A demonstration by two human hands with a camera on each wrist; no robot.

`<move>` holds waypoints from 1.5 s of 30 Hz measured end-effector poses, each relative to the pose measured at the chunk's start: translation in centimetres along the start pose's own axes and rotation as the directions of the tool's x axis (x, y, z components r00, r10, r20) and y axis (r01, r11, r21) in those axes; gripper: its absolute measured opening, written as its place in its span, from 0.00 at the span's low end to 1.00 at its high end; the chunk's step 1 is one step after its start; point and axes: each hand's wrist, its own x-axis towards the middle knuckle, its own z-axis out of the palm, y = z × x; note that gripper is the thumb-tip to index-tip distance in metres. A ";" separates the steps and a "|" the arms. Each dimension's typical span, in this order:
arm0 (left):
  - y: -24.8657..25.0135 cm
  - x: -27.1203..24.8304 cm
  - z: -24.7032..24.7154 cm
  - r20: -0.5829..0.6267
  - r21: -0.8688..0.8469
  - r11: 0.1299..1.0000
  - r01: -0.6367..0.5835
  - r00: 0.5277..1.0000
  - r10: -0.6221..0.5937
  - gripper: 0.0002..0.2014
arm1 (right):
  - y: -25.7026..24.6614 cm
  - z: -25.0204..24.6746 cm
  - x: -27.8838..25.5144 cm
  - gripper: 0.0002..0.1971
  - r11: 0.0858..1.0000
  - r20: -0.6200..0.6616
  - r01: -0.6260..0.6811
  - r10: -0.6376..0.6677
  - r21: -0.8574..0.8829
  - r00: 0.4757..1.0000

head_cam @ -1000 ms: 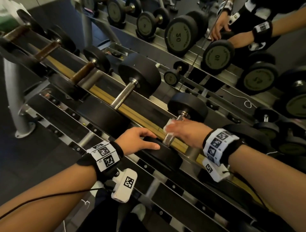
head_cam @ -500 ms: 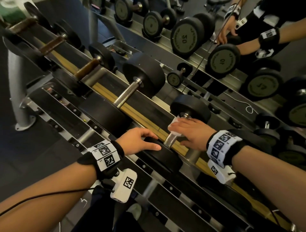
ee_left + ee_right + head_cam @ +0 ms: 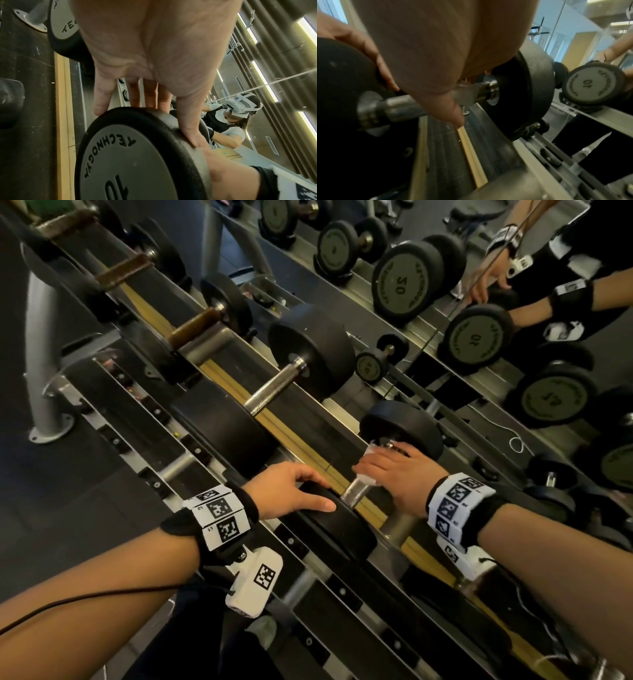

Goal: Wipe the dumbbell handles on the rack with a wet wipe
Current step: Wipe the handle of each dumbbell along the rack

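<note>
A black dumbbell lies across the top rack rail (image 3: 287, 429). Its chrome handle (image 3: 356, 491) (image 3: 402, 106) runs from the near head (image 3: 339, 525) (image 3: 128, 155), marked 10, to the far head (image 3: 400, 426) (image 3: 522, 94). My right hand (image 3: 380, 463) grips the upper part of the handle with a white wet wipe (image 3: 370, 453) (image 3: 467, 93) wrapped under its fingers, close to the far collar. My left hand (image 3: 308, 487) (image 3: 154, 94) holds the near head, fingers curled over its rim and thumb along its edge.
To the left on the same rail lie a larger chrome-handled dumbbell (image 3: 277, 388) and brown-handled ones (image 3: 195, 326). A mirror behind reflects dumbbells (image 3: 400, 285) and my arms. A lower tier (image 3: 308, 594) runs near my body. A grey rack post (image 3: 41, 344) stands at left.
My right hand has slid the wipe a little up the handle toward the far head. My left hand has stayed on the near head.
</note>
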 end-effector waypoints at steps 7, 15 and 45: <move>-0.1 0.0 0.1 -0.017 -0.013 1.000 -0.011 1.000 0.011 0.18 | -2.4 0.4 -0.3 0.44 0.985 -0.033 0.170 -0.169 0.027 0.985; -0.2 0.1 0.1 -0.017 -0.016 1.000 -0.015 1.000 0.015 0.18 | 1.2 -0.2 0.4 0.35 0.995 -0.081 0.064 -0.058 0.074 0.995; -0.3 -0.1 0.2 -0.041 -0.043 0.998 -0.054 0.998 0.052 0.18 | -1.6 1.5 0.5 0.23 0.983 -0.055 0.128 -0.122 0.131 0.991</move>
